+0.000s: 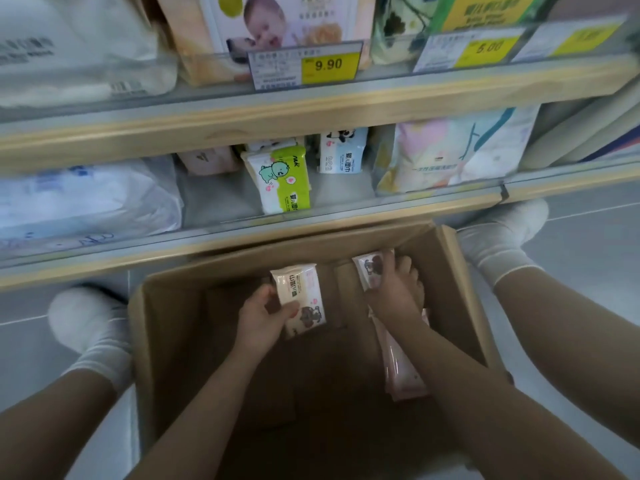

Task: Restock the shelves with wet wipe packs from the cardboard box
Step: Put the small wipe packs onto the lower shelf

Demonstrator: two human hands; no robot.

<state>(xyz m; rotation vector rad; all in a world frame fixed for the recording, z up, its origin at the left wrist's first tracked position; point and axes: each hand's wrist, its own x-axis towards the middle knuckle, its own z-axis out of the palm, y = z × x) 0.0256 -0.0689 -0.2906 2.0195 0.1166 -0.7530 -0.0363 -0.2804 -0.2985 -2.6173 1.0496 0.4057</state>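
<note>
Both hands are down inside the cardboard box (166, 327), which stands open on the floor (588, 244) in front of the shelves.

Left hand (259, 317): fingers and thumb curled round the lower end of a pink wet wipe pack (300, 292), held face up above the box bottom. Pack shows a dark cartoon animal and printed characters.

Right hand (393, 289): fingers curled over a second pink pack (370, 268) near the far right corner of the box, gripping it; most of that pack is hidden by the hand.

Box contents otherwise: a stack of pink packs (401, 368) stands on edge against the right wall, under the right forearm. Count not readable. The middle of the box shows bare cardboard.

Lower shelf (311, 216), directly behind the box: a green and white wipe pack (284, 181) with a dinosaur figure stands tilted in the middle bay; a white and blue pack with a panda (341, 150) stands upright just right of it, further back; a pale pink pack (207, 161) lies at the back left. Large soft white bags (86, 199) sit to the left, a pastel bag (457, 150) to the right.

Upper shelf (242, 112): price tags read 9.90 (328, 65) and 5.00 (488, 46); a baby-picture package (277, 22) stands behind the first.

Feet in white socks (93, 327) rest on either side of the box.
</note>
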